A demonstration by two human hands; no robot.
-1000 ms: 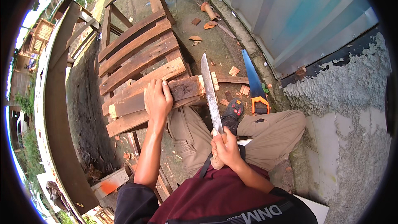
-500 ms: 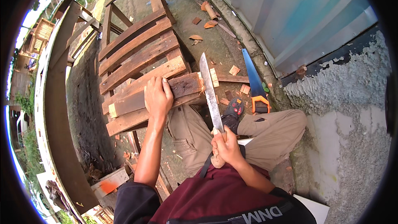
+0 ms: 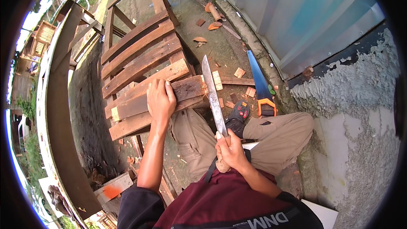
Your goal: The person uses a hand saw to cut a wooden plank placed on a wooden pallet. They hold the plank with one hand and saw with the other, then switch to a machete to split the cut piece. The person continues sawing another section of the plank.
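My right hand (image 3: 231, 149) is closed round the wooden handle of a machete (image 3: 215, 101), its thumb lying along the base of the blade. The long, stained blade points away from me and stands against or very close to the right end of a dark wooden board (image 3: 188, 87). That end is rough and freshly cut, showing pale orange wood. My left hand (image 3: 161, 98) grips the board from above, fingers bent over its far edge. The board lies across a slatted wooden frame (image 3: 142, 65); my left hand hides part of it.
A blue handsaw (image 3: 259, 78) with an orange handle lies on the ground by my shoe (image 3: 238, 112). Wood offcuts (image 3: 239, 72) and chips are scattered around it. A corrugated metal sheet (image 3: 305, 21) and a rough wall (image 3: 354, 89) stand at the right. A long brown panel (image 3: 61, 114) runs along the left.
The machete blade has shifted very slightly left, toward the board's cut end. My left hand keeps its hold on the board, almost unmoved.
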